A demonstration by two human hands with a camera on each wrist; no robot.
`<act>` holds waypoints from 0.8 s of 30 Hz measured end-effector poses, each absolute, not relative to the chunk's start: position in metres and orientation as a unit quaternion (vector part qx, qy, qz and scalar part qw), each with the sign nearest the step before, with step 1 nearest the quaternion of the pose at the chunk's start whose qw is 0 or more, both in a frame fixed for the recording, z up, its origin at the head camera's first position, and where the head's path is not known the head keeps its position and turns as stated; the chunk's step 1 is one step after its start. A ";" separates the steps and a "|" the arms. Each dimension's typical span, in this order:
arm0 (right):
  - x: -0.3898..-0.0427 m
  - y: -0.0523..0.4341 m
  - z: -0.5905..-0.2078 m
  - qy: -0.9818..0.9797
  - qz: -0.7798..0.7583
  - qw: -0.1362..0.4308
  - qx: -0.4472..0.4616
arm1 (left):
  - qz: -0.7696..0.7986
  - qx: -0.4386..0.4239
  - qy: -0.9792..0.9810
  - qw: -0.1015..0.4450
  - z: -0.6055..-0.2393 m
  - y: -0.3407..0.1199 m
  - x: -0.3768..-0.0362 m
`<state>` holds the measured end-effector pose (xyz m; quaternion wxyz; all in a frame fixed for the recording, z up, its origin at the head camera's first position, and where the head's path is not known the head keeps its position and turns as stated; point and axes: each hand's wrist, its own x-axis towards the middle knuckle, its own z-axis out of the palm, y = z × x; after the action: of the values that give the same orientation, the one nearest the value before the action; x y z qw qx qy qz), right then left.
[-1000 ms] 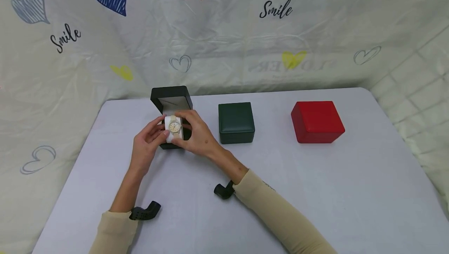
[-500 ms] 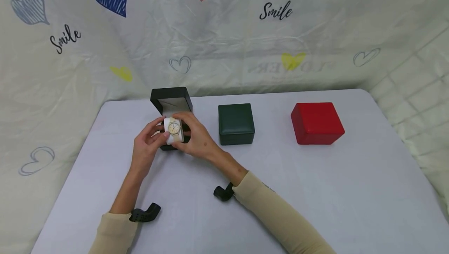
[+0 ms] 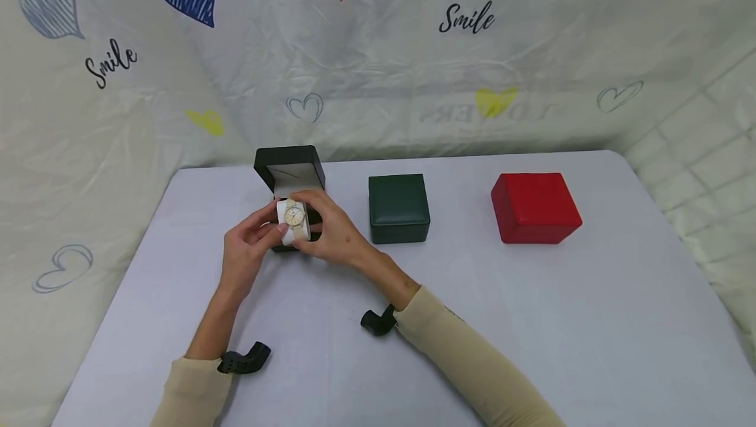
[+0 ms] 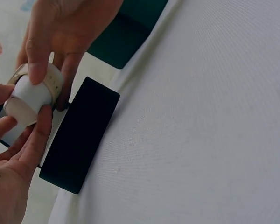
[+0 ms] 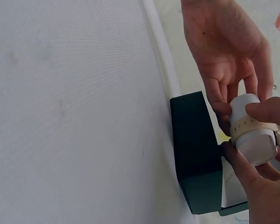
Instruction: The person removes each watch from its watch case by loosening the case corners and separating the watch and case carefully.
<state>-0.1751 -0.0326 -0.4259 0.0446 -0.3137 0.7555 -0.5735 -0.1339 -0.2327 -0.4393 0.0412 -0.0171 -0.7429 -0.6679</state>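
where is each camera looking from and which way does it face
Head: above, facing forward and down at the table; both forearms, left hand, right hand.
Left wrist: low, facing along the left hand at the watch cushion and black box.
Right wrist: low, mirrored, right hand nearest.
All three share the cushion, the black box and both hands.

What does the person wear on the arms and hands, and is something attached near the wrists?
Both arms are covered by long beige sleeves: the left sleeve and the right sleeve. The left hand and the right hand are bare, with no gloves. A small black curved device sits at each cuff: the left wrist mount and the right wrist mount.
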 end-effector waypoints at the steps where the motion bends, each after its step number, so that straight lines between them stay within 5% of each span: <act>1: -0.175 -0.032 -0.426 0.755 -0.573 0.045 -0.315 | -0.671 -0.015 -0.740 0.040 -0.440 -0.233 -0.134; 24: -0.181 -0.021 -0.430 0.737 -0.574 0.085 -0.348 | -0.630 -0.011 -0.777 0.022 -0.439 -0.233 -0.130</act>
<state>-0.1815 -0.0215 -0.4296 0.0848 -0.3475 0.7367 -0.5739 -0.1298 -0.2332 -0.4388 0.0222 -0.0109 -0.7765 -0.6296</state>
